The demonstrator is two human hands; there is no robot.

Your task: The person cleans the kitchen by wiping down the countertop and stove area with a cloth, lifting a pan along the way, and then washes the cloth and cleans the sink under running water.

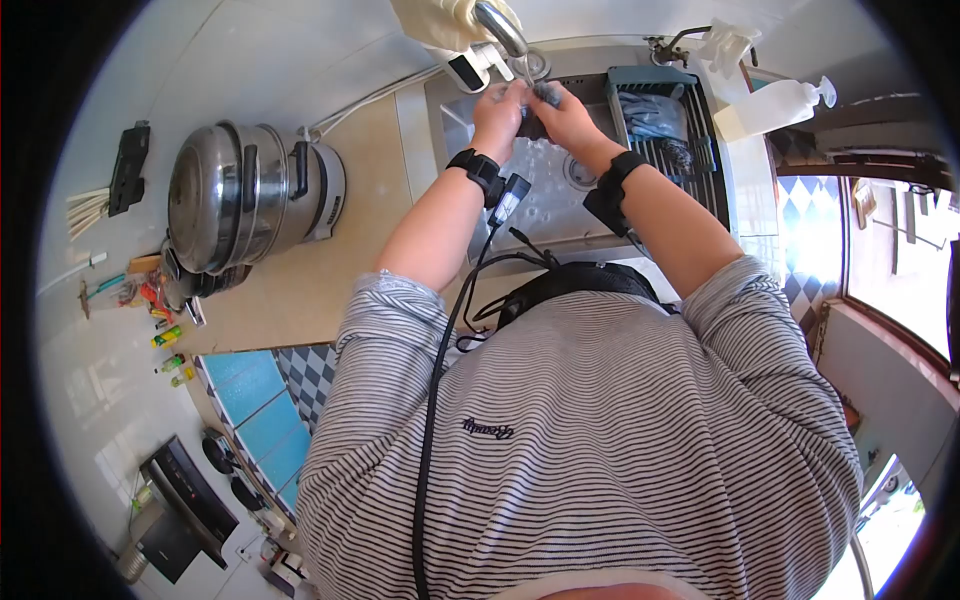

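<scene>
Both of my hands are close together under the faucet (502, 28), over the metal sink (548, 215). My left hand (499, 118) has its fingers bent around a dark, wet item (532, 125) that hangs between the two hands. From the other side, my right hand (566, 115) is closed on the same item, a greyish part of which shows by its fingertips. What the item is cannot be made out. Water runs from the spout onto the hands, and drops lie on the sink floor.
A dark green rack (705, 160) with a bagged item (652, 115) stands along the sink's right side. Beyond it is a white pump bottle (770, 108). A large steel pot (215, 200) sits on the counter (365, 220) at left. Black cables hang before my torso.
</scene>
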